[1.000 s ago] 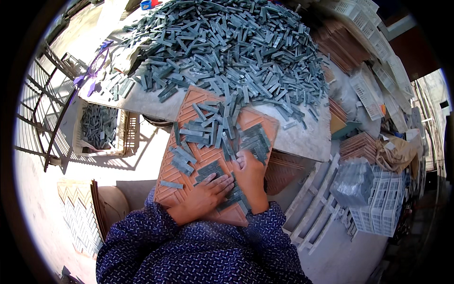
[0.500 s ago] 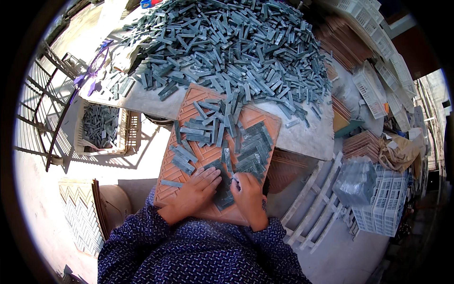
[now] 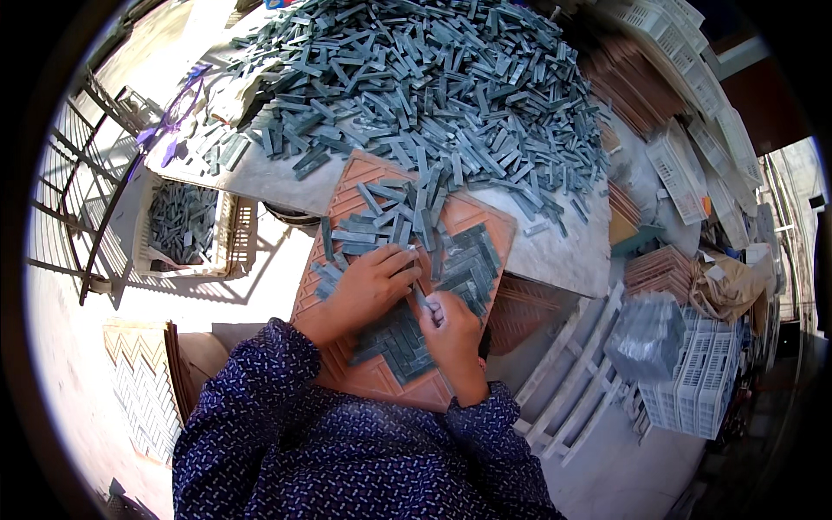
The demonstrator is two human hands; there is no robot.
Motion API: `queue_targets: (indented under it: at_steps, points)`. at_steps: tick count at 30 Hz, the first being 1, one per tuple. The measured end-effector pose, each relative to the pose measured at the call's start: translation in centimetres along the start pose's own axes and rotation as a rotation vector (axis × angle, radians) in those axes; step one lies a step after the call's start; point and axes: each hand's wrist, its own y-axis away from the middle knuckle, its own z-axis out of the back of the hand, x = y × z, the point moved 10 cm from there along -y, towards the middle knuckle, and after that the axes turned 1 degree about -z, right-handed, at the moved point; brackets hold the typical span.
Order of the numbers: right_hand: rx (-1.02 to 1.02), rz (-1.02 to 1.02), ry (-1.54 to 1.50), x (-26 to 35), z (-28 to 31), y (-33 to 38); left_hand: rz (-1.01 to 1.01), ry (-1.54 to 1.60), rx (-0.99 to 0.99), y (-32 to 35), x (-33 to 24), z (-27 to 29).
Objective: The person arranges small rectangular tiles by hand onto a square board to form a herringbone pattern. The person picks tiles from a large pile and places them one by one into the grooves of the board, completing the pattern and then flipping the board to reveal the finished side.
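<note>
1. Your left hand (image 3: 368,282) is lying palm down on the orange tray (image 3: 373,381), its fingers curled narrow over loose grey strips (image 3: 381,212) near the tray's middle; whether it is pinching one, you cannot tell.
2. Your right hand (image 3: 451,325) is closing in a loose fist and gripping one grey strip (image 3: 421,298), whose tip is pointing toward your left fingers.
3. The tray is leaning from your lap up against the edge of the stone table (image 3: 555,251), its ribbed face showing a zigzag pattern.
4. A laid patch of strips (image 3: 399,342) is sitting in the tray between and just below both hands; a second patch (image 3: 468,264) is lying to the right.
5. A large heap of grey strips (image 3: 433,87) is covering the table beyond the tray and spilling onto its top end.
6. A cream crate (image 3: 230,238) holding more strips is standing on the floor at your left.
7. White crates (image 3: 706,381) and stacked orange trays (image 3: 659,269) are crowding your right side.
</note>
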Motion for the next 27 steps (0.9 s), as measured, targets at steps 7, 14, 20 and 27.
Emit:
queue_targets:
  at_steps: [7,14,20,27]
  points:
    - [0.072,0.162,0.098,1.7,-0.4,2.0,0.069,-0.039,-0.128,1.3,0.8,1.7]
    - [0.104,0.054,0.081,0.7,-1.2,0.6,0.173,-0.013,-0.166,1.5,0.8,1.1]
    - [0.123,0.028,0.129,1.3,-1.5,-0.4,0.203,0.038,-0.187,1.8,1.4,0.7]
    - [0.128,0.024,0.202,0.8,-2.3,-0.8,0.196,0.008,-0.226,1.9,1.1,0.9]
